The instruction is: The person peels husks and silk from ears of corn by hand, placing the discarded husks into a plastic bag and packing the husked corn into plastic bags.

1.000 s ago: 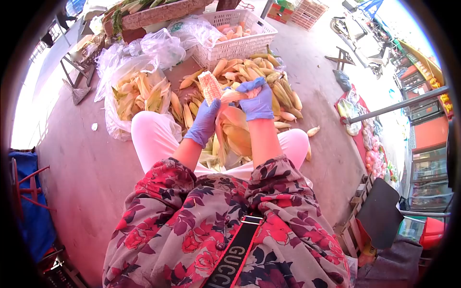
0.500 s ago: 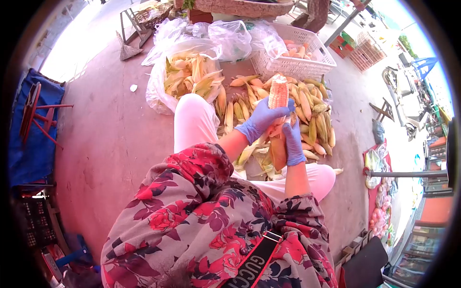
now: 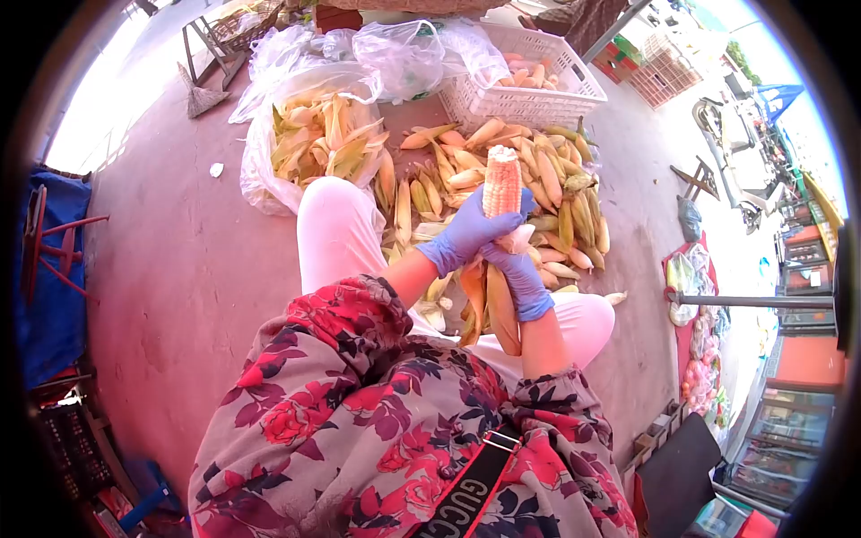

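Pale peach ear of corn (image 3: 502,184) stands nearly upright above the pinkish floor (image 3: 179,269), over the near side of the yellow-green corn heap (image 3: 574,197). The blue-gloved left grip (image 3: 471,229) is closed around its lower half; the blue-gloved right grip (image 3: 522,276) is closed at its base. The cob should feel light and stiff, best held low; the hanging yellow husk leaves (image 3: 502,314), soft and tearable, near their root; the kernels may bruise.

A red frame (image 3: 36,240) shows against a blue sheet (image 3: 56,332), a broom (image 3: 203,100) near a stand (image 3: 210,38).
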The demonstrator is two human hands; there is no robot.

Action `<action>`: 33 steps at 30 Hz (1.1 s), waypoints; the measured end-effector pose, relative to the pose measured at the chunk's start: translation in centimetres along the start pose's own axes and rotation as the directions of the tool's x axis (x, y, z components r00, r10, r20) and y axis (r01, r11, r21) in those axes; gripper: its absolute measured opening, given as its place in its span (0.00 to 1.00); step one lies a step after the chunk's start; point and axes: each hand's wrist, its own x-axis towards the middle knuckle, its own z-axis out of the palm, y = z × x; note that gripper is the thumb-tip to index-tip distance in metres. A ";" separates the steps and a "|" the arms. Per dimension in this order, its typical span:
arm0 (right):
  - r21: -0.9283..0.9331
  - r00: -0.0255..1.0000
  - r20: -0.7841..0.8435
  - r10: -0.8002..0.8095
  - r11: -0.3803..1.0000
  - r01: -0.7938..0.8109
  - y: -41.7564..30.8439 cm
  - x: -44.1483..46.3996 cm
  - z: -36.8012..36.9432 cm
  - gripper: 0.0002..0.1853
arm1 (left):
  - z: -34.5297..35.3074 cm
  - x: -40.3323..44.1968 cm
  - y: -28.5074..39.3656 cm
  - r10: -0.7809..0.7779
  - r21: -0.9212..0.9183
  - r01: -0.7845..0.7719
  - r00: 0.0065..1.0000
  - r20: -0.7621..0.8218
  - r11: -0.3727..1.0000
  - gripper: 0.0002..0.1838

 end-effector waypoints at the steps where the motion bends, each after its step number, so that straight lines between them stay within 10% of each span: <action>1: 0.141 0.990 0.060 0.125 0.981 -0.132 -0.2 -0.2 0.5 0.19 | -0.1 -0.4 0.0 0.034 -0.009 -0.034 0.999 -0.033 0.999 0.36; 5: -0.037 0.996 -0.024 0.086 0.996 -0.087 -1.6 -1.1 2.5 0.13 | -1.0 -1.6 0.2 -0.070 -0.233 0.053 0.996 -0.064 0.971 0.35; 7: -0.435 0.994 0.085 0.063 0.900 -0.020 -0.5 -1.1 2.6 0.15 | -2.4 -1.4 0.0 -0.380 -0.365 0.325 0.921 -0.088 0.872 0.29; 8: -0.898 0.961 0.260 0.093 0.390 0.205 0.9 -1.1 1.8 0.19 | -5.3 -0.5 0.4 -0.584 -0.301 0.617 0.786 0.200 0.727 0.24; 9: -0.862 0.928 0.371 0.025 0.381 0.334 3.4 -0.8 0.8 0.23 | -6.3 -1.0 -1.0 -0.701 -0.267 0.715 0.694 0.164 0.646 0.24; 12: -0.905 0.907 0.378 0.184 0.279 0.320 1.7 0.7 -0.2 0.25 | -8.3 -2.0 -2.5 -0.552 -0.530 0.535 0.821 0.144 0.657 0.23; 13: -0.905 0.914 0.375 0.156 0.277 0.324 0.3 1.3 -0.7 0.22 | -7.5 -2.1 -1.6 -0.561 -0.557 0.414 0.819 -0.117 0.720 0.22; 17: -0.886 0.909 0.289 -0.300 0.276 0.373 -2.8 5.0 -3.8 0.23 | -10.9 -1.9 -3.6 -0.397 -0.331 0.257 0.781 -0.483 0.908 0.17; 19: -0.870 0.852 -0.043 -0.522 0.439 0.225 -8.4 6.5 -5.5 0.18 | -21.1 -3.1 -6.8 -0.274 -0.167 0.219 0.697 -0.663 0.961 0.16; 21: -0.700 0.667 -0.455 -0.590 0.700 0.142 -12.2 9.4 -8.9 0.16 | -20.1 -1.3 -5.7 -0.308 -0.253 0.187 0.714 -0.629 0.949 0.17; 23: -0.533 0.608 -0.493 -0.623 0.768 0.355 -15.7 11.4 -8.7 0.23 | -17.1 -1.0 -4.9 -0.366 -0.335 0.194 0.717 -0.593 0.922 0.19; 27: -0.446 0.226 -0.454 -0.862 0.439 0.780 -17.5 18.8 0.9 0.20 | -16.9 -0.2 -7.1 -0.567 -0.546 0.286 0.683 -0.460 0.788 0.18; 28: -0.336 0.391 -0.599 -0.699 0.663 0.669 -15.8 21.7 2.4 0.19 | -16.7 -0.1 -7.3 -0.577 -0.501 0.333 0.661 -0.480 0.798 0.17; 29: -0.318 0.348 -0.605 -0.716 0.618 0.719 -14.5 23.4 6.4 0.17 | -16.0 0.3 -6.9 -0.575 -0.450 0.372 0.641 -0.508 0.812 0.16; 30: -0.157 0.380 -0.548 -0.745 0.538 0.828 -10.9 27.2 8.1 0.36 | -15.4 0.5 -6.7 -0.546 -0.436 0.343 0.646 -0.533 0.832 0.17; 31: -0.093 0.625 -0.246 -0.741 0.660 0.745 -7.7 30.5 10.1 0.46 | -15.2 0.9 -6.6 -0.515 -0.417 0.316 0.650 -0.558 0.852 0.17; 33: -0.829 0.883 -0.068 -0.465 0.518 0.209 -1.8 33.1 13.9 0.47 | -16.6 1.5 -8.5 -0.494 -0.409 0.298 0.674 -0.549 0.862 0.15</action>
